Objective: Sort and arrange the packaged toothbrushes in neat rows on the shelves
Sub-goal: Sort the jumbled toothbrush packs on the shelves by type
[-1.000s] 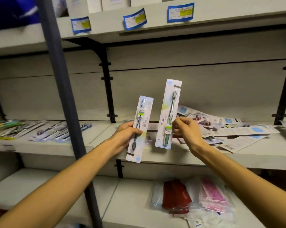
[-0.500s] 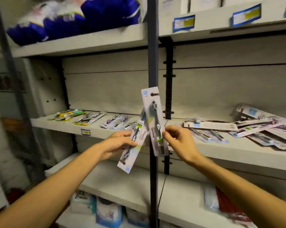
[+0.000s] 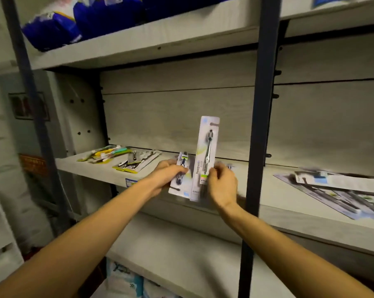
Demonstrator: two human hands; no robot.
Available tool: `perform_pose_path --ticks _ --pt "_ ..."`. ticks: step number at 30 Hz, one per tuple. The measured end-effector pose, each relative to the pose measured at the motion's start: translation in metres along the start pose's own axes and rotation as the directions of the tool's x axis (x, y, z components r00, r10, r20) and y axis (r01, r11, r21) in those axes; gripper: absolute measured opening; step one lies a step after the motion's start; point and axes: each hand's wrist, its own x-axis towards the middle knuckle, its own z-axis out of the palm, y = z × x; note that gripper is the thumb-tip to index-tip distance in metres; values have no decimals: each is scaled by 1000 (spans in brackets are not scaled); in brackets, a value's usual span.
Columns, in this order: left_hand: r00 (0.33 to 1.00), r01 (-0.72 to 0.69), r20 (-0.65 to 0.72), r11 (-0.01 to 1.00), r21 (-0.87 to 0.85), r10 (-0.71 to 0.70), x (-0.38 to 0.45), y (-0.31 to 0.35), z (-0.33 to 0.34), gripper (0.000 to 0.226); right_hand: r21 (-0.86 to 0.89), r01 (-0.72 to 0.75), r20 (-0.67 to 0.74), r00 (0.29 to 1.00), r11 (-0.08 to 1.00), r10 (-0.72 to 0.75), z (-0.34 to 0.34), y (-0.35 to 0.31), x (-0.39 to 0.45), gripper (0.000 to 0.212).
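Observation:
My right hand (image 3: pixel 221 186) pinches the lower part of a long white toothbrush pack (image 3: pixel 206 155) and holds it upright in front of the middle shelf (image 3: pixel 108 172). My left hand (image 3: pixel 167 175) grips a second, similar pack (image 3: pixel 179 179), tilted and partly tucked behind the first. Both packs hang side by side over the shelf's front edge. Small rows of packaged toothbrushes lie on the shelf to the left: a colourful bunch (image 3: pixel 106 153) and a grey bunch (image 3: pixel 136 162).
A dark upright post (image 3: pixel 260 130) stands just right of my right hand. A loose heap of white toothbrush packs (image 3: pixel 336 190) lies on the shelf section to the right. Blue bags (image 3: pixel 78 20) sit on the top shelf. More packets (image 3: pixel 126 280) sit on the lowest level.
The view has swung left along the shelves. Both hands carried their packs leftward past the post, and the two packs have come together, now overlapping in front of the left shelf section.

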Motion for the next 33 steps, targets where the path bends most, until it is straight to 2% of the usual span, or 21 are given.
perform_pose_path --ticks 4,8,12,15,19,22,25,29,33 --pt "1000 -29 10 990 139 28 38 5 4 34 37 -153 -126 980 988 156 3 8 45 23" --pt "998 -49 55 985 163 40 66 1 22 36 219 -237 -266 919 946 292 10 22 61 21" --pt "977 -145 179 977 157 116 91 -6 49 41 200 -202 -266 931 959 251 16 31 62 19" --pt "949 -281 232 904 321 213 106 -8 59 35 139 -190 -308 925 972 224 14 38 64 21" --pt "950 -305 201 840 449 237 118 -18 50 19 79 -242 -335 907 967 254 11 40 65 21" --pt "930 -367 202 788 495 306 123 -25 34 30 66 -269 -342 898 961 275 10 36 65 23" --pt "902 -433 225 771 468 370 122 -28 19 29 69 -273 -303 911 960 281 12 30 60 27" --pt "841 -536 215 713 451 497 113 -33 4 24 13 -190 -274 943 982 187 15 18 54 24" --pt "733 -656 218 584 477 645 104 -36 -9 20 38 -116 -185 975 993 121 12 4 42 22"
